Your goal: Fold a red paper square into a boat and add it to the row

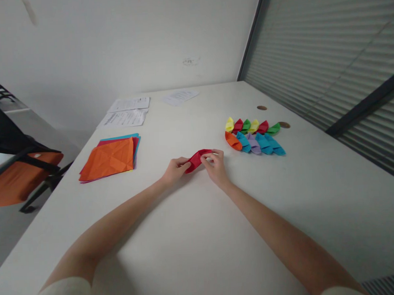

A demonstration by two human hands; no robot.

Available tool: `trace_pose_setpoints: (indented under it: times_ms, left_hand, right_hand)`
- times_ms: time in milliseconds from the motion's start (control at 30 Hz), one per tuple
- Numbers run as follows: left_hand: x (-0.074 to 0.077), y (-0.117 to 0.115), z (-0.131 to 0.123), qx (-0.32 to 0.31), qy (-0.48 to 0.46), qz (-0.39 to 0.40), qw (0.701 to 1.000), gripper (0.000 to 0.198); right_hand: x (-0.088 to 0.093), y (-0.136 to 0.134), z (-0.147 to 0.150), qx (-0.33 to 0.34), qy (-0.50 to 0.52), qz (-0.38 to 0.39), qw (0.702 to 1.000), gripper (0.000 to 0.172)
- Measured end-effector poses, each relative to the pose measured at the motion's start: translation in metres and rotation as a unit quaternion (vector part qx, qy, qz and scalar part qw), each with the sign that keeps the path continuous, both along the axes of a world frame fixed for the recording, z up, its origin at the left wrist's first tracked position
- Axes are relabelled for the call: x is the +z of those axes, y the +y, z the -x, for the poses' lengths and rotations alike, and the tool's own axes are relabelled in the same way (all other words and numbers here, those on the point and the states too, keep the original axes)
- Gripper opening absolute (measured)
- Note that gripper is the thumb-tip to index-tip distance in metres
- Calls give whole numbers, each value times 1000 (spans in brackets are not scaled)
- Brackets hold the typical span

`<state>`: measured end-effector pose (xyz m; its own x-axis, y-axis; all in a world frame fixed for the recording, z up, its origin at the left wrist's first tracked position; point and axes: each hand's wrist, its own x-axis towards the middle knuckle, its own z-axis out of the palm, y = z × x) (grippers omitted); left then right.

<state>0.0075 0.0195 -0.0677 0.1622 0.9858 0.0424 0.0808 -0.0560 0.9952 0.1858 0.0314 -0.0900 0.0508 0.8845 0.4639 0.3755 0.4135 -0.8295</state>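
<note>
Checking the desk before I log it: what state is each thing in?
Red paper: folded, held
Left hand: pinching it
Right hand: pinching it
Sheets: stacked, orange top one creased
Pieces: folded, in two rows
Pages: lying flat
Blinds: lowered
Chair: unoccupied where visible

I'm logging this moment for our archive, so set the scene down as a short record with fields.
Held: red folded paper, gripped by left hand and right hand
Left: stack of coloured paper sheets, orange on top
Right: folded paper pieces in two rows
Back-row colours: yellow, red, green
Front-row colours: orange, blue, lilac
Far end: printed sheets
Surface: white table
Beyond table: orange-seated chair left, window blinds right
</note>
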Motion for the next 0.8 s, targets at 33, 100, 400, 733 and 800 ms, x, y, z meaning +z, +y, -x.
trace_pose_setpoints:
  times_ms: [33,100,400,733,800]
  left_hand:
    - [-1,0,-1,21,2,-6,1000,27]
    - [-4,-1,-4,67,-16,1,998,27]
    - [-4,-17,-20,97,-91,30,991,35]
    - [0,-17,-17,78,-38,15,996,28]
    - [0,-15,-15,68,-44,22,996,30]
  right_hand:
    - [2,-2,1,2,4,-4,1000,21]
    - [6,-7,5,3,15,-20,1000,27]
    - [5,-26,28,63,6,6,998,56]
    - [3,-19,20,85,23,23,996,48]
    - [2,-18,19,85,25,20,996,49]
